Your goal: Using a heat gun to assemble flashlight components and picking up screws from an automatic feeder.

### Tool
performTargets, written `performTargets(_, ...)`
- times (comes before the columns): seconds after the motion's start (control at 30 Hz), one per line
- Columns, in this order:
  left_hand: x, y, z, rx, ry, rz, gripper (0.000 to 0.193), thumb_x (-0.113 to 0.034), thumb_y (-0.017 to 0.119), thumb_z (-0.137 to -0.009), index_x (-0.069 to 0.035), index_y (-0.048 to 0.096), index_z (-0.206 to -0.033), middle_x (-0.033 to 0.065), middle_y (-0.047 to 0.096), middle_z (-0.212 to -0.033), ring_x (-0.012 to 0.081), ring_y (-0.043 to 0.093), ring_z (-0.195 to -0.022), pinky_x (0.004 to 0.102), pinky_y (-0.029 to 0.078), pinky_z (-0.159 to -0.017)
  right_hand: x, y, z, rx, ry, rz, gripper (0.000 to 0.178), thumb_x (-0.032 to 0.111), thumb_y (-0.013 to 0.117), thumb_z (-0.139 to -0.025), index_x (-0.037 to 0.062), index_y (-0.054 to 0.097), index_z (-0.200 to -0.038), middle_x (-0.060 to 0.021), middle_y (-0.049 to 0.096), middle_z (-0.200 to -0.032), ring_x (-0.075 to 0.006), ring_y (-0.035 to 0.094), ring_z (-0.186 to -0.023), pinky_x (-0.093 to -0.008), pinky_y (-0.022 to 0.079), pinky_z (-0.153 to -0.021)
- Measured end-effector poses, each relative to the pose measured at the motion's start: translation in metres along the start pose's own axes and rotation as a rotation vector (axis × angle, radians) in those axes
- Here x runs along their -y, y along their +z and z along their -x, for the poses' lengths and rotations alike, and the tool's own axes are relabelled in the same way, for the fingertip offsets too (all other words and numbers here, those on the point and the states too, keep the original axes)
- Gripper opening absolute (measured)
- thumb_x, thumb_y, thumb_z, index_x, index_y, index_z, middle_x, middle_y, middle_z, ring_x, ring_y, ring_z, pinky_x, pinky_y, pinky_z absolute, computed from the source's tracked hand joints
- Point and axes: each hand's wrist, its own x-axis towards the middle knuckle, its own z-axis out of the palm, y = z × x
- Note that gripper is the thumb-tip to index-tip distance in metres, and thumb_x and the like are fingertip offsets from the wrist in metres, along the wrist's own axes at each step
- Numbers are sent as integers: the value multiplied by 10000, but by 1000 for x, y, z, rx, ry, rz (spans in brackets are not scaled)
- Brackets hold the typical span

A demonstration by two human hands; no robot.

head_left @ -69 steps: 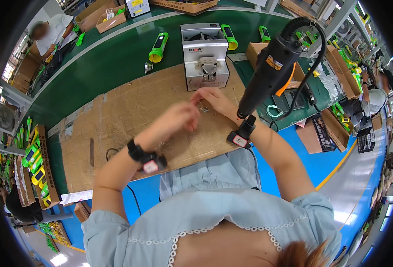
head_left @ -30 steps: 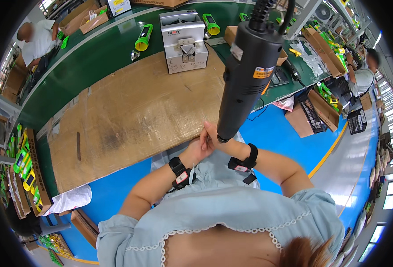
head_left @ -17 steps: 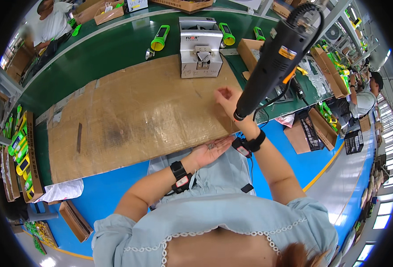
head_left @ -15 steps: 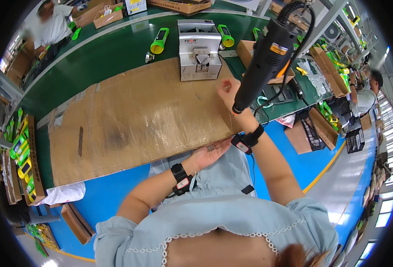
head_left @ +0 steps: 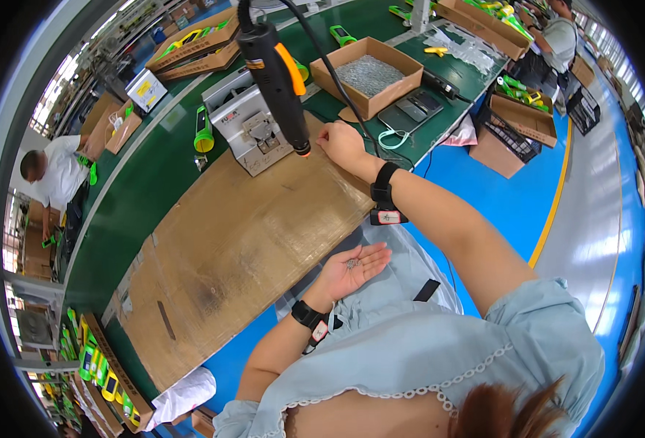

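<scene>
My left hand (head_left: 350, 271) lies palm up at the near edge of the cardboard sheet (head_left: 264, 226), its fingers stretched out. A small cluster of tiny metal pieces, seemingly screws (head_left: 353, 263), rests on the palm. Over the sheet's far right part is my right hand (head_left: 343, 146), fingers curled and pressed together; whatever they hold is hidden or too small to make out. Just left of it hangs a black electric screwdriver (head_left: 279, 91), tip down and not held. Behind the screwdriver stands a silver screw feeder (head_left: 249, 139).
A green bench (head_left: 129, 190) bears an open box (head_left: 370, 77) of bubble wrap, a dark phone (head_left: 417, 104) and a green-and-black device housing (head_left: 203, 131). Boxes of green parts stand at the left and far right. Other people (head_left: 59, 171) work at the far left and upper right.
My view has swung to the right, so the bench appears tilted and shifted left. My left palm shows more openly with its metal pieces. My right hand stays closed near the screwdriver.
</scene>
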Motion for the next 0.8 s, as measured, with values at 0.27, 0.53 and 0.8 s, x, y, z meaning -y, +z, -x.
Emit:
performTargets(0.27,-6,15,31,29,5,-282,473,-194,354,-964,135,301,-1300,294,382,-1317,374,397,-1240,433,353,-1042,-29,-34,10,-66,-40,173,134,156,621,-742,24,635,-763,-186,606,-825,-352,586,-824,-426,469,-731)
performTargets(0.53,-20,65,51,152,43,-206,484,-209,356,-957,132,311,-1299,302,429,-1268,371,475,-1167,428,401,-1004,-60,-60,0,-96,-176,164,92,100,563,-736,17,603,-728,-190,604,-751,-359,592,-754,-427,478,-671)
performTargets(0.8,-34,81,49,116,186,-128,391,-175,333,-955,120,450,-1184,286,521,-1166,382,524,-1096,442,438,-962,-139,-26,-25,-18,-203,-350,115,102,607,-741,-1,639,-782,-187,620,-754,-334,612,-742,-391,485,-672)
